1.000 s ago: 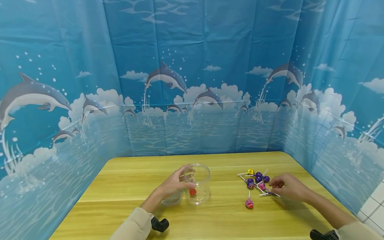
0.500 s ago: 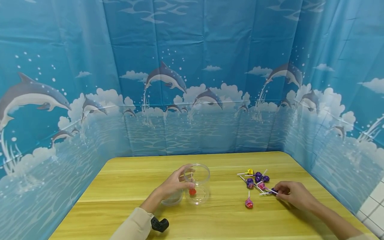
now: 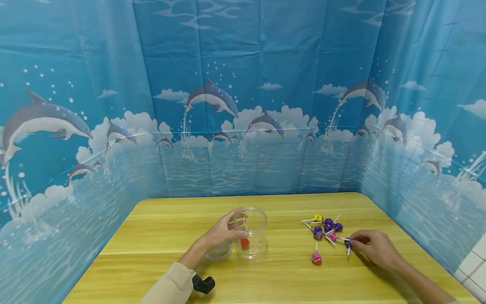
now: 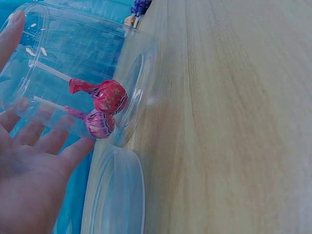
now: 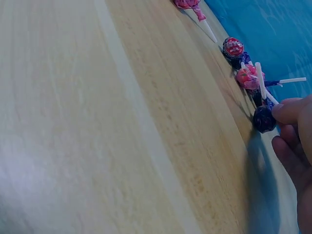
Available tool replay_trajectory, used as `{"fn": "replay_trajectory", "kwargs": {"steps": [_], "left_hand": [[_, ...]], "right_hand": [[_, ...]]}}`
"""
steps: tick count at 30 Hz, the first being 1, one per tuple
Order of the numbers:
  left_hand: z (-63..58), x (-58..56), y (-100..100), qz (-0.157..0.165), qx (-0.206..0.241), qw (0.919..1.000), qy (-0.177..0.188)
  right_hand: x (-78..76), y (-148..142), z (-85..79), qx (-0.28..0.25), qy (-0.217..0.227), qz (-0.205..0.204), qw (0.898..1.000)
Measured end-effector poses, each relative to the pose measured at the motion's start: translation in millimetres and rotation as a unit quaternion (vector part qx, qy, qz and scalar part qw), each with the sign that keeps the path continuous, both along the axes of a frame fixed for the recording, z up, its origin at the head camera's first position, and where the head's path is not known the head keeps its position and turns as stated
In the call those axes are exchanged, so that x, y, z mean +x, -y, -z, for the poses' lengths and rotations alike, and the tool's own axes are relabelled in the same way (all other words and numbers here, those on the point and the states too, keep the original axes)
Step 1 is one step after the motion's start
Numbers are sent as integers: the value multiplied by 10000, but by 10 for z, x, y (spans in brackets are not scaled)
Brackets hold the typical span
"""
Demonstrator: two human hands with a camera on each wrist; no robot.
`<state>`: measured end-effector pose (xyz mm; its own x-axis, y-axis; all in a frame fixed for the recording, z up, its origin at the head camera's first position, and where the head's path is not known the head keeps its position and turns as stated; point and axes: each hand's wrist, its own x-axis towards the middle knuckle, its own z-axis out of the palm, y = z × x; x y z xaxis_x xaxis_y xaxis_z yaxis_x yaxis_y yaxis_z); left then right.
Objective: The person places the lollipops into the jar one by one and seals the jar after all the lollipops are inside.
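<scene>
My left hand (image 3: 222,231) holds a clear plastic jar (image 3: 262,226), thumb on one side and fingers on the other. Inside it, the left wrist view shows a red lollipop (image 4: 110,96) and a pink lollipop (image 4: 99,124), sticks toward the rim. My right hand (image 3: 373,247) has thumb and finger together at the right edge of a lollipop pile. A purple lollipop (image 5: 264,120) lies right at the fingertips, and the stick of a pink lollipop (image 3: 331,235) ends there too. I cannot tell which of the two is pinched.
A clear round lid (image 4: 119,195) is beside the jar. Several purple lollipops (image 3: 328,224) and a yellow one (image 3: 318,218) make up the pile, with one pink-red lollipop (image 3: 316,258) apart in front. A blue dolphin curtain (image 3: 243,169) stands behind the wooden table (image 3: 273,278).
My right hand has come down to the pile's right edge, and its fingers have closed there. The purple lollipop's stick has swung from pointing left to pointing toward me. The left hand stays put.
</scene>
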<state>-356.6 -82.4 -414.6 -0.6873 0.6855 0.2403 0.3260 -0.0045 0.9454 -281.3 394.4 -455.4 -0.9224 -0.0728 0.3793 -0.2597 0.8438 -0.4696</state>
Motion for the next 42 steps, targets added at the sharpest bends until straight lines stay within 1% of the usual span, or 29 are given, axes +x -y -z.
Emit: {"fn": "replay_trajectory", "kwargs": {"steps": [7, 11, 14, 20, 23, 28, 35, 42], "left_hand": [[4, 0, -3, 12, 54, 10000, -25], [-2, 1, -4, 13, 53, 10000, -43], [10, -16, -3, 11, 28, 10000, -39], [138, -133, 0, -20, 2, 10000, -28], [183, -164, -3, -72, -32, 10000, -50], [193, -154, -3, -162, -118, 9998, -95], [182, -141, 2, -191, -141, 9996, -138], [195, -154, -7, -204, -148, 9996, -147]], "right_hand": [[-8, 10, -36, -134, -275, 106, 9995], [-29, -2, -88, -176, -245, 162, 9994], [-50, -5, -144, -207, -187, 123, 9995], [-88, 29, -298, -297, -174, 9, 9994], [-104, 63, -372, -330, -174, -5, 9993], [-146, 143, -458, -324, -198, -2, 9993], [-245, 284, -584, -467, -210, -252, 9984], [-342, 483, -727, -718, -10, -418, 9965]]}}
